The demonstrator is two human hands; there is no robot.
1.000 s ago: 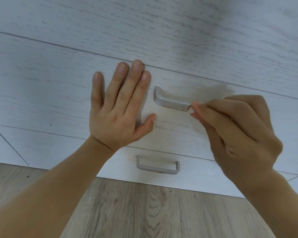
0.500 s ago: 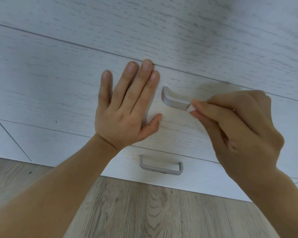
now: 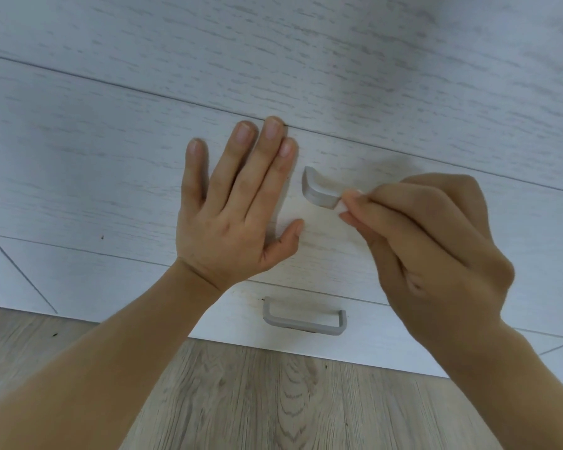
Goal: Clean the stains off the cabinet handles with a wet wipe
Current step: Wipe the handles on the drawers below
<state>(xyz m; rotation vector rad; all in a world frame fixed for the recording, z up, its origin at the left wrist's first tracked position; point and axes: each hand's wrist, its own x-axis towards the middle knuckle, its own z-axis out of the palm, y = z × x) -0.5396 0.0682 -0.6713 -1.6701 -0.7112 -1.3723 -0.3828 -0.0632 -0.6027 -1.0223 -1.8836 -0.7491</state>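
- While the left hand lies flat with straight fingers on the pale wood-grain drawer front, the right hand pinches a small white wet wipe against the upper handle.
- That handle is matte grey metal; its right part is hidden by the hand.
- A lower handle, grey and U-shaped, sits on the drawer below, with dark specks beside it.
- Wood-look floor lies beneath.

A home interior: whitewashed wood-grain drawer fronts with grey handles above laminate flooring.
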